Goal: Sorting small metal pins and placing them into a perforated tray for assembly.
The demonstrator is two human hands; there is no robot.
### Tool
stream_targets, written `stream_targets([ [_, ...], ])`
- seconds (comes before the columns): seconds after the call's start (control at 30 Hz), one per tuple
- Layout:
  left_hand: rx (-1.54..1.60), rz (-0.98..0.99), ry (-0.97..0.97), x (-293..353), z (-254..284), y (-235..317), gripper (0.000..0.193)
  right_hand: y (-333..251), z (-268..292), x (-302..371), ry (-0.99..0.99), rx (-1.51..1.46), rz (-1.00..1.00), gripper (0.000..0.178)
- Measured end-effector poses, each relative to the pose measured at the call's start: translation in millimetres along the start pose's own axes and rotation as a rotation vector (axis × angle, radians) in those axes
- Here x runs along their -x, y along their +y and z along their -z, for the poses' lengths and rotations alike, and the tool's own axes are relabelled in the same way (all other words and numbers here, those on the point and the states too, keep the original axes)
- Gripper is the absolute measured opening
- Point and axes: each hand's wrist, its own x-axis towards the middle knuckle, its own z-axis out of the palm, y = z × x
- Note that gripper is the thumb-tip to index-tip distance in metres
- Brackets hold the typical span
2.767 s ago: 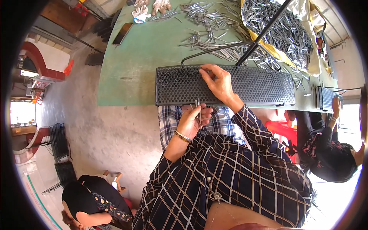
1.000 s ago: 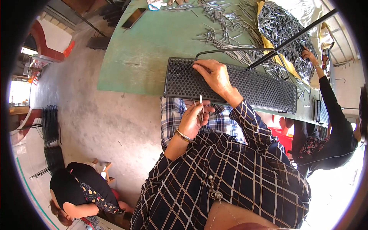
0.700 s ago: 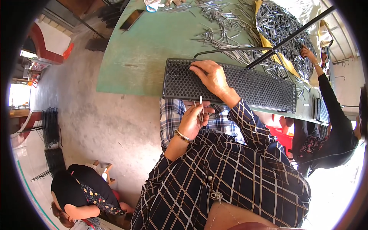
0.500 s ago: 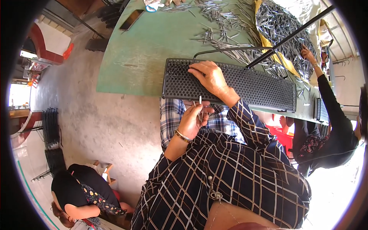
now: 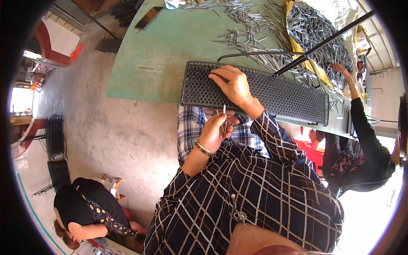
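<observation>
A long black perforated panel [image 5: 293, 95] with rows of round holes rests tilted at the table's near edge, over my lap. My right hand [image 5: 236, 87] lies over its left part, thumb and fingers drawn together at the holes; whatever is between the fingertips is too small to make out. Just below the panel's near edge, my left hand [image 5: 213, 131] is closed around a few thin metal strips [image 5: 224, 109], their ends sticking up past the fingers. A black wire frame [image 5: 263, 54] rises behind the panel.
The green table [image 5: 148, 80] carries a phone [image 5: 149, 18] and scattered metal strips [image 5: 248, 29]. A yellow-edged sack [image 5: 316, 34] holds a large heap of strips, where a co-worker's hand [image 5: 338, 68] reaches at right. Another person [image 5: 91, 208] bends at lower left.
The panel sits slightly higher in the picture. My hands keep nearly the same pose. The co-worker's hand at the sack has moved slightly down and left.
</observation>
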Motion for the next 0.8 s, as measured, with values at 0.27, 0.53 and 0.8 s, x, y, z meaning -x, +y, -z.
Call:
stream_targets([
  [0.27, 0.014, -0.017, -0.007, 2, 1, 1, 0.032, 3, 0, 0, -0.017, 0.066, 0.028, 0.016],
  [0.53, 0.011, -0.016, -0.052, 2, 4, -2, 0.032, 6, 1, 3, -0.022, 0.212, 0.188, 0.014],
  [0.8, 0.029, -0.003, -0.04, 5, -3, 8, 0.032, 5, 4, 1, -0.01, 0.322, 0.169, 0.015],
])
